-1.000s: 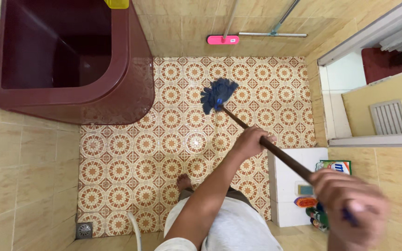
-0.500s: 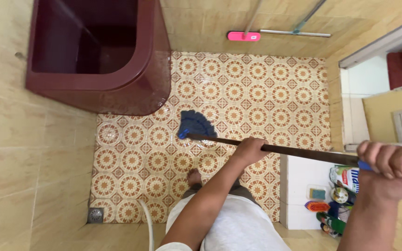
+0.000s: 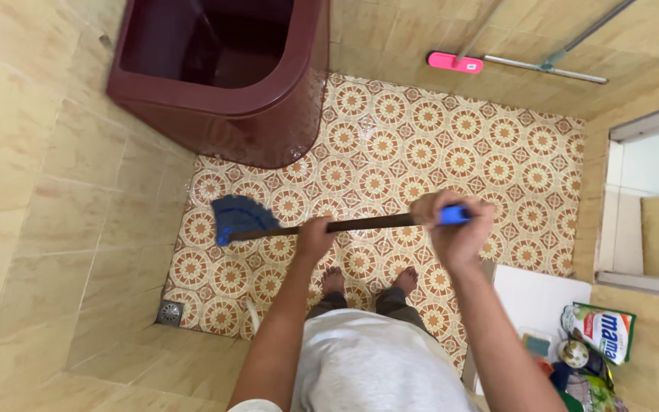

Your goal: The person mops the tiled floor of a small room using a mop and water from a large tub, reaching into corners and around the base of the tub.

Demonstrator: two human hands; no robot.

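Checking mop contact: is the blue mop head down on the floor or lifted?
Down: the mop head lies spread flat on the patterned floor tiles.

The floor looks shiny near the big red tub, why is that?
Head view: the patterned floor shows pale glare beside the dark red tub, as if wet; the blue mop head looks sharp, the right hand slightly soft; straight wall lines bend at the picture's edges.

One blue mop [image 3: 239,217], two hands [image 3: 316,236] [image 3: 455,229] and two bare feet [image 3: 334,281] [image 3: 405,280], one maroon tub [image 3: 268,114], one floor drain [image 3: 169,312], and two long-handled cleaning tools [image 3: 454,62] [image 3: 543,69] at the far wall.
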